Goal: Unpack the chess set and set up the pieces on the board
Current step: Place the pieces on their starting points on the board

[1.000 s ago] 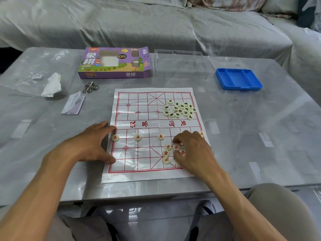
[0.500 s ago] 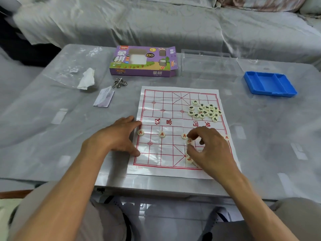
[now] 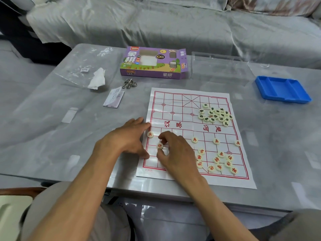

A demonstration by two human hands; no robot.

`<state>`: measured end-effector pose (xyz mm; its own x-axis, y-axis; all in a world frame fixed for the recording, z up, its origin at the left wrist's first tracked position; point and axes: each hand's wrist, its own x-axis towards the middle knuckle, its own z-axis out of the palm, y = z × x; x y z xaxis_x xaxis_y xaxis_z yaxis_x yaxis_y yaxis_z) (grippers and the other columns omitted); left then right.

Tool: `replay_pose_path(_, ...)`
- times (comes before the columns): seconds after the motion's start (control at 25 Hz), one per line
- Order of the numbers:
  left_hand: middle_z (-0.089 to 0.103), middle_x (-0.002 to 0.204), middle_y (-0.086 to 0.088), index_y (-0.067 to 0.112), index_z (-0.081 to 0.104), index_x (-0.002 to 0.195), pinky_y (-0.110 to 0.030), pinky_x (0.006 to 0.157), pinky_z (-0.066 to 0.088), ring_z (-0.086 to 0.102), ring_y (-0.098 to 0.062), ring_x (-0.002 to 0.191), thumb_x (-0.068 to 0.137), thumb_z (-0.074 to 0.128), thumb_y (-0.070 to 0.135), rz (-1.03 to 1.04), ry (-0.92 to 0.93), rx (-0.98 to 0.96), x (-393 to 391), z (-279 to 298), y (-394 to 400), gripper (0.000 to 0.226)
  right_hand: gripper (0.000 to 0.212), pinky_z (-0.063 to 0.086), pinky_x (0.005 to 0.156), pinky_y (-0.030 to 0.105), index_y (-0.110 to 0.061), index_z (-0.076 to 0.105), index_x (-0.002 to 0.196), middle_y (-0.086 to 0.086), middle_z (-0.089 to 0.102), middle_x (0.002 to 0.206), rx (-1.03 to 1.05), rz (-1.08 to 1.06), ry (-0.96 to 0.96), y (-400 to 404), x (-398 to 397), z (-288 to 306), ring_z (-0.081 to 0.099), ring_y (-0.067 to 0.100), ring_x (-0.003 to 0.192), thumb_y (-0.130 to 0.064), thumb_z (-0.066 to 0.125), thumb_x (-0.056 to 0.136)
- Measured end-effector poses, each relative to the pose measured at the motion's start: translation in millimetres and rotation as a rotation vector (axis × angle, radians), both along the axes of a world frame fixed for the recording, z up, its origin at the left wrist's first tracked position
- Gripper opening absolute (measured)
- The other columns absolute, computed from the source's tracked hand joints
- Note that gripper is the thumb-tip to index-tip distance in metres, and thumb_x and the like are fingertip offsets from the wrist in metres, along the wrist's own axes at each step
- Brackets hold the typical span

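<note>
A paper xiangqi board (image 3: 191, 119) with red lines lies on the grey table. My left hand (image 3: 125, 138) rests flat on the board's left edge, fingers spread, holding it down. My right hand (image 3: 175, 150) has reached across to the near-left part of the board, with finger and thumb pinching a red cannon piece (image 3: 159, 146) that sits on the board. Red soldier pieces (image 3: 216, 141) stand in a row. A loose cluster of red pieces (image 3: 218, 161) lies near right. A heap of black pieces (image 3: 216, 115) lies far right on the board.
A purple chess box (image 3: 153, 62) stands behind the board, with a clear plastic case (image 3: 218, 68) to its right and a blue tray (image 3: 282, 89) at the far right. A metal ring puzzle (image 3: 129, 83), a leaflet (image 3: 113, 98), a crumpled tissue (image 3: 97, 79) and a plastic bag lie at left.
My right hand has moved from the red cluster at the near right across to the near-left of the board, carrying the cannon piece. The left hand stayed put. The camera shifted left.
</note>
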<state>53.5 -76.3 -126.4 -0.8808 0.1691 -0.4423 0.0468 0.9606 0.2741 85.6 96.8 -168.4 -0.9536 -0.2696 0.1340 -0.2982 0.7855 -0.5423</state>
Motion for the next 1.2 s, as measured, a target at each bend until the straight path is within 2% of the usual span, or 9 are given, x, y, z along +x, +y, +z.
replay_pose_path(0.2,0.018,0.157,0.011,0.035,0.016,0.151,-0.046,0.114,0.032,0.016,-0.016,0.145,0.064,0.085,0.048,0.008,-0.003,0.014,0.3,0.2,-1.7,0.112,0.034,0.050,0.080,0.029,-0.026,0.057,0.119,-0.008,0.065,0.107,-0.020,0.018,0.013,-1.8,3.7,-0.3,0.055,0.013,0.096,-0.026,0.062,0.086)
replay_pose_path(0.32,0.017,0.156,0.011,0.034,0.017,0.151,-0.045,0.114,0.030,0.015,-0.016,0.144,0.064,0.084,0.051,0.003,-0.014,0.005,-0.8,0.2,-3.7,0.112,0.033,0.047,0.085,0.028,-0.027,0.057,0.119,-0.010,0.062,0.113,-0.056,0.056,-0.013,19.2,7.8,11.5,0.053,0.011,0.101,-0.028,0.062,0.086)
replay_pose_path(0.4,0.014,0.158,0.009,0.033,0.015,0.152,-0.043,0.117,0.026,0.011,-0.016,0.146,0.065,0.083,0.050,-0.009,-0.013,-0.002,-0.8,1.3,-3.2,0.112,0.028,0.043,0.083,0.025,-0.028,0.059,0.114,-0.014,0.060,0.112,-0.043,0.039,-0.010,54.5,9.9,23.3,0.051,0.008,0.099,-0.029,0.063,0.086)
replay_pose_path(0.52,0.003,0.162,0.007,0.031,0.010,0.154,-0.039,0.120,0.016,0.002,-0.017,0.149,0.068,0.083,0.047,0.002,-0.038,-0.016,-0.3,3.2,-2.6,0.114,0.021,0.040,0.080,0.018,-0.033,0.058,0.110,-0.018,0.058,0.115,0.095,-0.037,-0.092,123.4,11.2,37.7,0.051,0.005,0.102,-0.031,0.064,0.089)
replay_pose_path(0.72,0.003,0.161,0.007,0.031,0.010,0.154,-0.037,0.120,0.015,0.002,-0.015,0.148,0.067,0.083,0.046,0.016,-0.055,0.006,-1.5,3.7,-0.9,0.115,0.034,0.056,0.079,0.031,-0.033,0.051,0.121,-0.009,0.053,0.129,0.294,-0.227,-0.276,184.0,0.7,31.3,0.058,0.012,0.098,-0.037,0.063,0.090)
replay_pose_path(0.88,0.008,0.160,0.006,0.029,0.012,0.154,-0.032,0.117,0.015,0.006,-0.014,0.147,0.067,0.084,0.045,0.010,-0.034,0.028,0.4,5.4,-0.8,0.114,0.028,0.054,0.077,0.023,-0.033,0.053,0.119,-0.011,0.052,0.126,0.229,-0.168,-0.321,177.7,-1.5,27.4,0.059,0.010,0.096,-0.034,0.061,0.092)
replay_pose_path(1.0,0.011,0.160,0.005,0.028,0.014,0.154,-0.028,0.116,0.015,0.009,-0.014,0.146,0.068,0.084,0.042,0.005,-0.027,0.038,1.3,8.0,2.8,0.112,0.023,0.053,0.079,0.023,-0.031,0.055,0.116,-0.011,0.056,0.118,0.156,-0.140,-0.322,172.2,1.8,26.8,0.059,0.008,0.096,-0.031,0.060,0.094)
replay_pose_path(1.2,0.006,0.161,0.006,0.029,0.012,0.154,-0.029,0.117,0.013,0.005,-0.014,0.148,0.067,0.085,0.045,0.014,-0.043,0.030,1.4,7.4,1.5,0.115,0.024,0.051,0.076,0.024,-0.032,0.055,0.107,-0.016,0.056,0.102,0.136,-0.129,-0.178,164.2,7.8,35.4,0.056,0.007,0.085,-0.039,0.066,0.088)
